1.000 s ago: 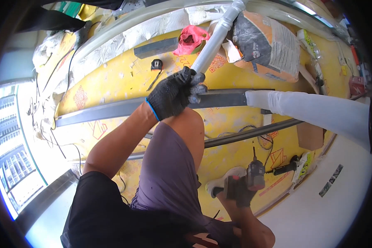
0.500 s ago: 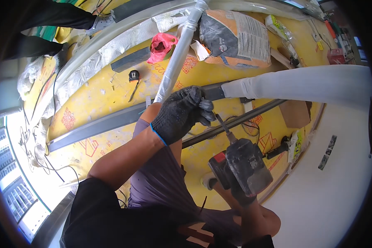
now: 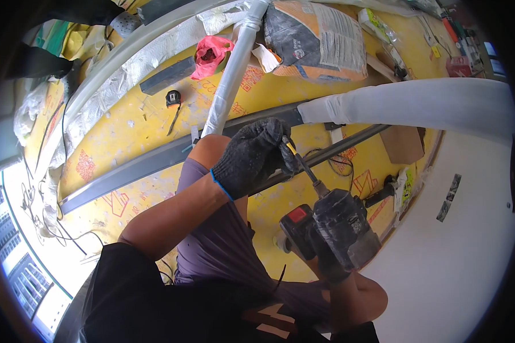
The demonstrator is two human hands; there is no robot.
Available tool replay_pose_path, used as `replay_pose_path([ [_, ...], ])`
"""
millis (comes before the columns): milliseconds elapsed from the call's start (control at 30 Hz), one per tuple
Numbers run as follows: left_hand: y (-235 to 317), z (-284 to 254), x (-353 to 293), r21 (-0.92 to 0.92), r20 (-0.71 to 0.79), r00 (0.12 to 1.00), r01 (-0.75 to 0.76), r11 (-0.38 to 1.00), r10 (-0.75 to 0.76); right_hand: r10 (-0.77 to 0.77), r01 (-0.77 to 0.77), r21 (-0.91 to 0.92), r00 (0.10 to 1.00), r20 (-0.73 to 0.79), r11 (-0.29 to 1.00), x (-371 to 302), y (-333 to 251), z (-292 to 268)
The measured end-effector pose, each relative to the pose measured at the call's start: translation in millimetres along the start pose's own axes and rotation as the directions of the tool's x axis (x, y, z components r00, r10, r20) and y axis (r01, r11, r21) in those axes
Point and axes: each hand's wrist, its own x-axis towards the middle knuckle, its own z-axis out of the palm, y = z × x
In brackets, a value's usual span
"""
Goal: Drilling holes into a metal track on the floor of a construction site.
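My left hand (image 3: 254, 157), in a dark knit glove with a blue cuff, is closed around the tip of the bit (image 3: 303, 166) that sticks out of a cordless drill (image 3: 332, 228). My right hand (image 3: 329, 263), also gloved, grips the drill's handle below and holds it tilted up toward the left hand. The drill is black with a red battery end. Just behind my left hand runs a white pipe (image 3: 232, 71), and a thick white insulated pipe (image 3: 418, 103) crosses to the right. My bent knee (image 3: 209, 151) is under the left hand.
The yellow floor (image 3: 120, 137) carries long grey metal channels (image 3: 149, 163), a tape measure (image 3: 173, 98), a pink bag (image 3: 210, 55), a large sack (image 3: 320, 37), foil-wrapped ducting (image 3: 137, 63) and cables. Another power tool (image 3: 383, 191) lies near a white wall (image 3: 458, 257) at right.
The drill has come up from low near the floor to chest height. My left hand has let go of the white pipe and closed on the drill's bit.
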Motion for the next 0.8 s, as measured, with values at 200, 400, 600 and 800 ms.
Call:
replay_pose_path([
  [200,-6,0,0,-0.106,0.047,0.999,-0.005,0.994,0.010,0.072,-0.067,0.053,0.992,-0.107,0.996,-27,4,10],
  [400,-12,5,1,0.227,0.046,0.977,-0.211,0.951,0.206,0.444,-0.349,0.488,0.892,-0.088,0.800,-39,0,18],
  [600,-70,10,64,-0.348,-0.288,0.924,0.144,0.926,-0.252,0.764,-0.512,0.781,0.641,0.070,0.358,1,24,26],
  [800,-154,-27,166,-0.592,-0.393,0.788,0.177,0.787,-0.473,0.866,-0.570,0.780,0.494,0.076,0.257,60,83,20],
])
